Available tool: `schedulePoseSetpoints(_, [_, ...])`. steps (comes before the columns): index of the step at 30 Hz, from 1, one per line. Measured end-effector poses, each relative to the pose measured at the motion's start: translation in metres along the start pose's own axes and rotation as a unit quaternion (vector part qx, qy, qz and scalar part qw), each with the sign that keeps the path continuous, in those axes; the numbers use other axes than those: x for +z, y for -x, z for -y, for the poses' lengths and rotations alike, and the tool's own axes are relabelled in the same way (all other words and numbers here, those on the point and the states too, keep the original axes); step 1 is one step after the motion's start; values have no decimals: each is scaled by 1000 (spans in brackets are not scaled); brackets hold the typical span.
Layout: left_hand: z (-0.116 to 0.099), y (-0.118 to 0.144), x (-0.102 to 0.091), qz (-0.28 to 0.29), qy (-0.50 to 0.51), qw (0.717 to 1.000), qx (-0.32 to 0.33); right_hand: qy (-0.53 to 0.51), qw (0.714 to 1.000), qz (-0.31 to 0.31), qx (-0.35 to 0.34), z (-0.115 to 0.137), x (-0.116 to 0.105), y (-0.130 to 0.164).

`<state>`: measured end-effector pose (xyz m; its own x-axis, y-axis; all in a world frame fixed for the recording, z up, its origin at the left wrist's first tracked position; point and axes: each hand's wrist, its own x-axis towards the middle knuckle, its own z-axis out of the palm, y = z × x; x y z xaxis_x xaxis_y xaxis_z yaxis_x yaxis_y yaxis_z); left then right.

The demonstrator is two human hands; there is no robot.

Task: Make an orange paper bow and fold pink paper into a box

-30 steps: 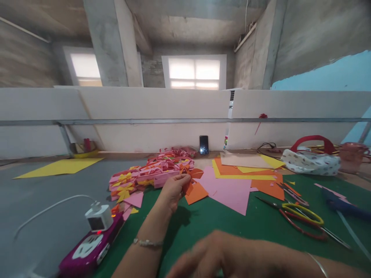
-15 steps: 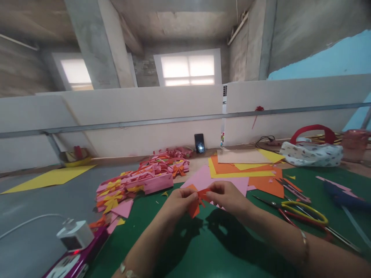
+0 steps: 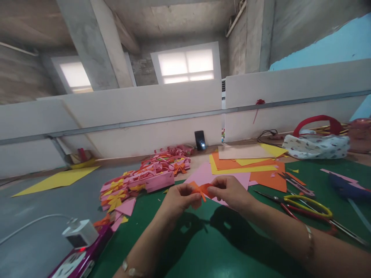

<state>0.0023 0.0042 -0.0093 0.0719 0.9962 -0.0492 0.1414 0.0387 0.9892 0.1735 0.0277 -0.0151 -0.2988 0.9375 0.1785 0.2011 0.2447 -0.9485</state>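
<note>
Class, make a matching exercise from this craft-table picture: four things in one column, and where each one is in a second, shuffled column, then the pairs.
1 orange paper bow
2 phone
3 yellow-handled scissors
4 pile of pink pieces

A leaning on the white partition
B left of the hands
C pinched between left hand and right hand
D right of the hands, on the green mat

1-C, 2-A, 3-D, 4-B

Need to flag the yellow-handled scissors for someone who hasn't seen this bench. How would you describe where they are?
Start at the green mat covering the near table, then look to its right half, past the right hand. The yellow-handled scissors lie flat there, blades pointing left toward the orange paper sheets. Their big yellow loop sets them apart from the slimmer red-handled scissors just behind.
</note>
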Motion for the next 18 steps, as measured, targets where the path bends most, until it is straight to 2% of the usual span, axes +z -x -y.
schedulePoseSetpoints(5, [1, -3, -1, -32, -39, 999, -2, -17, 1000, 9, 3, 2, -1, 1])
schedulePoseSetpoints(11, [6, -7, -1, -28, -43, 999, 1, -55, 998, 11, 22, 1, -1, 0])
schedulePoseSetpoints(18, [4, -5, 0, -13, -41, 999, 15, -19, 1000, 14, 14, 4, -2, 1])
